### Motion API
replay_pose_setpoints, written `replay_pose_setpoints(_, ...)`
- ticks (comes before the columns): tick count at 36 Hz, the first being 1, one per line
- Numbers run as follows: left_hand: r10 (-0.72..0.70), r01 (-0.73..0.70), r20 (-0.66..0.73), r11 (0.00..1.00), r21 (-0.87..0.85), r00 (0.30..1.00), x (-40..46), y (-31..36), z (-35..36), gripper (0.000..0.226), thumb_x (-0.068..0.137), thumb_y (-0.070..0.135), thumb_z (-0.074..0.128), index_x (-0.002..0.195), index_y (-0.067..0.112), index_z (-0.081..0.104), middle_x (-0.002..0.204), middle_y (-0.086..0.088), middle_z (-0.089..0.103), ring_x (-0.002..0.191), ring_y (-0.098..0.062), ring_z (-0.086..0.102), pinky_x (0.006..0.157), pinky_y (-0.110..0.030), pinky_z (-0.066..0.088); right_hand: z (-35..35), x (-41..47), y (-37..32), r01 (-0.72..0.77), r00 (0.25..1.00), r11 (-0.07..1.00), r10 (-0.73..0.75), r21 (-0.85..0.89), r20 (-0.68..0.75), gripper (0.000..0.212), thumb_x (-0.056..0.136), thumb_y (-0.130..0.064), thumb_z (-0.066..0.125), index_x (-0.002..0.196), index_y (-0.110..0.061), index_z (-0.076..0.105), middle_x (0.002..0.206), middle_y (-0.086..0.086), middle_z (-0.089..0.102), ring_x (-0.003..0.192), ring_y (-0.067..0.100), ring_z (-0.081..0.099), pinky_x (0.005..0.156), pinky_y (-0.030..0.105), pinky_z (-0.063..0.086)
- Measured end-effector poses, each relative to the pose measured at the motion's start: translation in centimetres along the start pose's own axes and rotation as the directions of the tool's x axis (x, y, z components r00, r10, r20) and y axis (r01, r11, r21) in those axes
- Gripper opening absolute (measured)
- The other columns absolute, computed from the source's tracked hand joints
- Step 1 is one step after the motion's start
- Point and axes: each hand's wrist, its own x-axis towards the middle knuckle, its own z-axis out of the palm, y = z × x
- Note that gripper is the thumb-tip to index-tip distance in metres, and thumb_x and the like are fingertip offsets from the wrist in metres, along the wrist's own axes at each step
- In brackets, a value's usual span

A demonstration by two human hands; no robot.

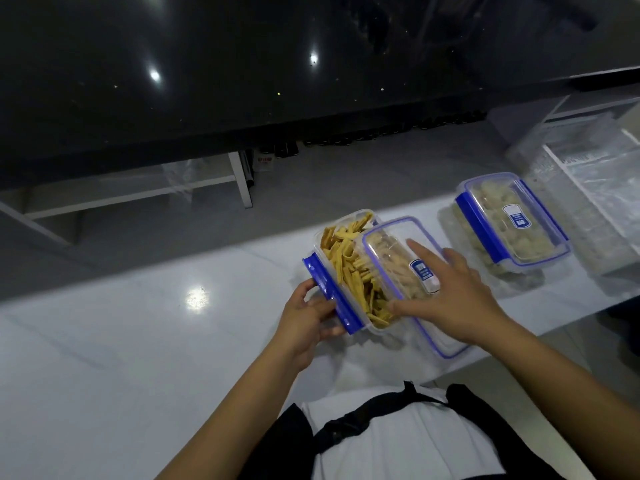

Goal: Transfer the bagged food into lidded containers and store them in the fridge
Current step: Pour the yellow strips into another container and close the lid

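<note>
Gripping the blue side clip of a clear plastic container of yellow strips (pixel 349 271) on the white counter (pixel 138 341), the left hand (pixel 308 320) is steadying it. The right hand (pixel 457 289), fingers spread flat, is pressing the blue-rimmed transparent lid (pixel 408 271) lying askew across it. A second closed clear container (pixel 512 220) is sitting just right.

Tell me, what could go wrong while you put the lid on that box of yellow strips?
1. The lid sits crooked, covering only part of the container, and the yellow strips are heaped high. Pressing with the right hand might crush strips or trap them under the rim.
2. The left hand holds the blue clip side near the counter edge, so a slip might tip the container off.
</note>
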Motion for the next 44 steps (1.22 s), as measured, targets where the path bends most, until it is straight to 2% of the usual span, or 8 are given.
replay_pose_setpoints(5, -0.008, 0.008, 0.017, 1.0, -0.011, 1.0, 0.2, 0.1, 0.6, 0.041, 0.093, 0.006, 0.068, 0.127, 0.024, 0.054, 0.104, -0.01, 0.078, 0.092, -0.033, 0.076, 0.068, -0.043, 0.063, -1.3, -0.4, 2.0, -0.038, 0.988, 0.949, -0.012, -0.313, -0.156, 0.117, 0.042, -0.104, 0.035, 0.142, -0.066, -0.011, 0.164, 0.007, 0.001, 0.146, 0.04, 0.013, 0.112, 0.06, 0.021)
replay_pose_setpoints(11, -0.011, 0.011, 0.019, 1.0, 0.007, 1.0, 0.5, 0.5, 0.9, 0.044, 0.095, 0.001, 0.065, 0.132, 0.021, 0.052, 0.114, -0.015, 0.073, 0.094, -0.036, 0.075, 0.079, -0.051, 0.063, -2.6, 1.1, 3.2, -0.165, 0.964, 0.904, 0.064, -0.394, -0.257, 0.116, 0.051, -0.096, 0.053, 0.148, -0.058, 0.002, 0.162, 0.014, 0.003, 0.142, 0.044, 0.018, 0.109, 0.059, 0.025)
replay_pose_setpoints(19, -0.023, 0.023, 0.0, 1.0, 0.012, 1.0, 0.9, 0.9, 0.7, 0.05, 0.093, 0.003, 0.068, 0.135, 0.023, 0.051, 0.117, -0.014, 0.073, 0.094, -0.034, 0.076, 0.085, -0.054, 0.06, -0.8, 0.1, 3.0, -0.006, 0.989, 0.795, -0.084, -0.606, -0.12, 0.115, 0.054, -0.096, 0.043, 0.146, -0.057, -0.013, 0.162, 0.015, -0.006, 0.143, 0.047, 0.007, 0.111, 0.063, 0.013)
replay_pose_setpoints(25, -0.024, 0.024, -0.013, 1.0, 0.011, 1.0, 1.1, 0.9, 0.6, 0.052, 0.093, 0.001, 0.066, 0.137, 0.023, 0.049, 0.119, -0.015, 0.071, 0.093, -0.033, 0.076, 0.075, -0.048, 0.063, 0.0, -0.6, 2.7, 0.021, 0.994, 0.801, -0.082, -0.598, -0.075, 0.116, 0.059, -0.094, 0.049, 0.144, -0.056, -0.02, 0.162, 0.011, -0.014, 0.147, 0.046, 0.001, 0.115, 0.064, 0.011)
replay_pose_setpoints(31, -0.021, 0.021, -0.007, 1.0, 0.011, 1.0, 1.1, 0.9, 0.6, 0.05, 0.094, 0.003, 0.066, 0.137, 0.023, 0.049, 0.119, -0.015, 0.071, 0.093, -0.033, 0.076, 0.077, -0.049, 0.063, -3.0, 0.4, 2.0, -0.019, 0.984, 0.873, -0.071, -0.488, -0.165, 0.116, 0.054, -0.094, 0.053, 0.148, -0.059, -0.004, 0.162, 0.013, -0.002, 0.143, 0.044, 0.008, 0.113, 0.059, 0.016)
replay_pose_setpoints(35, -0.024, 0.024, -0.012, 1.0, 0.017, 1.0, 1.0, 0.9, 0.8, 0.051, 0.094, 0.006, 0.068, 0.138, 0.024, 0.049, 0.119, -0.014, 0.071, 0.095, -0.033, 0.076, 0.08, -0.05, 0.063, -3.6, 2.3, 0.1, 0.0, 0.977, 0.927, -0.08, -0.374, -0.2, 0.116, 0.044, -0.097, 0.038, 0.147, -0.06, -0.001, 0.164, 0.012, 0.001, 0.146, 0.045, 0.007, 0.113, 0.063, 0.015)
replay_pose_setpoints(41, -0.007, 0.007, -0.02, 1.0, 0.03, 1.0, 0.9, 0.8, 0.8, 0.045, 0.096, 0.007, 0.065, 0.136, 0.023, 0.051, 0.11, -0.012, 0.076, 0.093, -0.032, 0.076, 0.072, -0.045, 0.064, 0.7, 3.6, -2.9, 0.08, 0.997, 0.96, -0.083, -0.269, 0.0, 0.115, 0.052, -0.091, 0.056, 0.148, -0.057, 0.003, 0.163, 0.01, 0.003, 0.143, 0.044, 0.015, 0.113, 0.058, 0.019)
replay_pose_setpoints(44, -0.003, 0.004, -0.035, 1.0, 0.024, 0.999, 1.0, 1.0, 0.5, 0.04, 0.096, 0.008, 0.065, 0.132, 0.024, 0.055, 0.107, -0.01, 0.077, 0.091, -0.031, 0.077, 0.068, -0.043, 0.064, 3.0, 2.1, -1.9, 0.072, 0.997, 0.971, -0.07, -0.23, 0.014, 0.113, 0.051, -0.09, 0.055, 0.147, -0.057, 0.005, 0.162, 0.007, 0.006, 0.142, 0.041, 0.02, 0.111, 0.056, 0.025)
